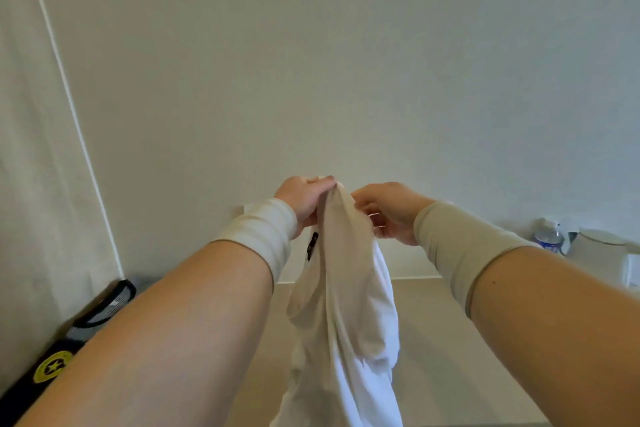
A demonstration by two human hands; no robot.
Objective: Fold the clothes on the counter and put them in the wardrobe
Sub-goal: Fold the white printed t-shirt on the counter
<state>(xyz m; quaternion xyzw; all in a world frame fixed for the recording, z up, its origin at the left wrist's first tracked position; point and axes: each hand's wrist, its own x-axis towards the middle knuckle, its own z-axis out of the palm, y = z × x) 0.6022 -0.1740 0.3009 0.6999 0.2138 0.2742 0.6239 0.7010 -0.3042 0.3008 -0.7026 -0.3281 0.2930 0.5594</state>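
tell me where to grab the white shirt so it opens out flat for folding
Grip the white shirt along its top edge. The left hand already pinches the bunched peak; the right hand could slide rightward along that edge, since the cloth hangs gathered.

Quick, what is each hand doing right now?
Left hand: pinching the top of the white garment.
Right hand: fingers curled on the same garment.

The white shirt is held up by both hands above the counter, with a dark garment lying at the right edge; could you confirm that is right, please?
Not quite: the dark garment lies at the left edge, not the right, as the head view shows. The rest holds: the left hand and right hand hold the white shirt up above the counter.
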